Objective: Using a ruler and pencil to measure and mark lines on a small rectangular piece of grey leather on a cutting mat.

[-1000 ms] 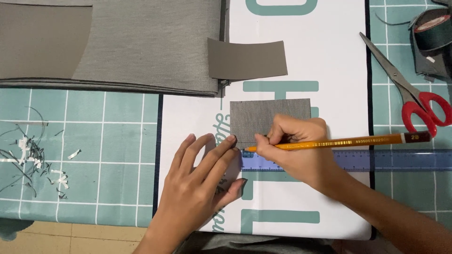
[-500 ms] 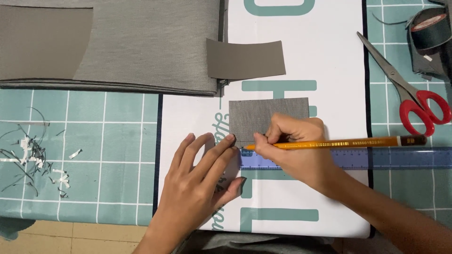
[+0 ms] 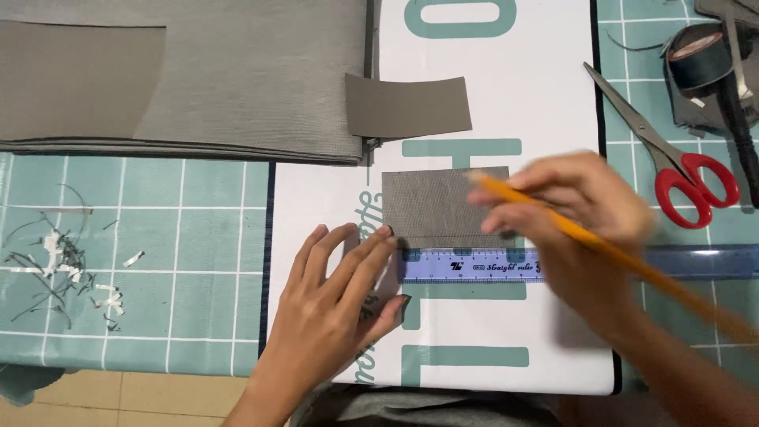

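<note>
A white printed banner sheet (image 3: 545, 103) with large teal lettering and a thin dark border lies flat beneath both hands, running from just under the left hand (image 3: 332, 304) up past the right hand (image 3: 581, 229) to the top edge. It is rectangular and rests on a teal gridded cutting mat (image 3: 182, 237), which shows left of the left hand and right of the right hand.

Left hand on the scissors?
No: the left hand presses the end of the blue ruler; the red-handled scissors lie untouched at the far right.
</note>
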